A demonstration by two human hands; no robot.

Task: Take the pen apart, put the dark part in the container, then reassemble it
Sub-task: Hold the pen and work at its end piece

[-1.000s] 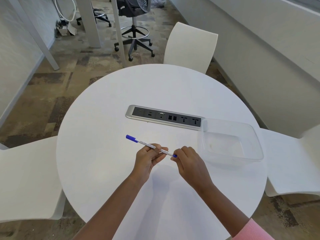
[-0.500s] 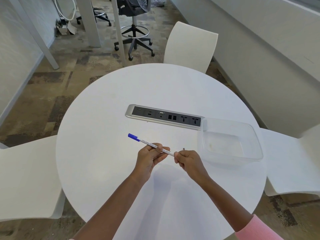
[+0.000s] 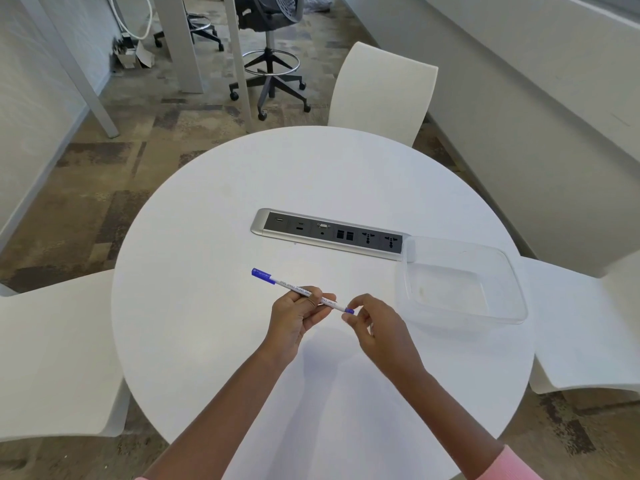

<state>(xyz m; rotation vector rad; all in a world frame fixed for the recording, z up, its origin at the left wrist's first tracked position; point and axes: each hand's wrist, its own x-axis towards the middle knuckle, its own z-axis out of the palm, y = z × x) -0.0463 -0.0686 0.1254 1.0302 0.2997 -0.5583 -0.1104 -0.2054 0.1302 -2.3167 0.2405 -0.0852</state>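
A white pen with printed lettering is held slanted just above the round white table. Its blue cap points away to the left. My left hand grips the barrel near its middle. My right hand pinches the small blue end piece at the pen's near right end between thumb and forefinger. The clear plastic container stands on the table to the right of my hands, with nothing in it.
A silver and black socket panel is set into the table's middle, touching the container's far left corner. White chairs stand at the left, the far side and the right. An office chair stands further back.
My right hand has loosened from covering the pen's end, so the blue end piece now shows between its fingertips. The pen has tilted slightly; my left hand has kept its grip.
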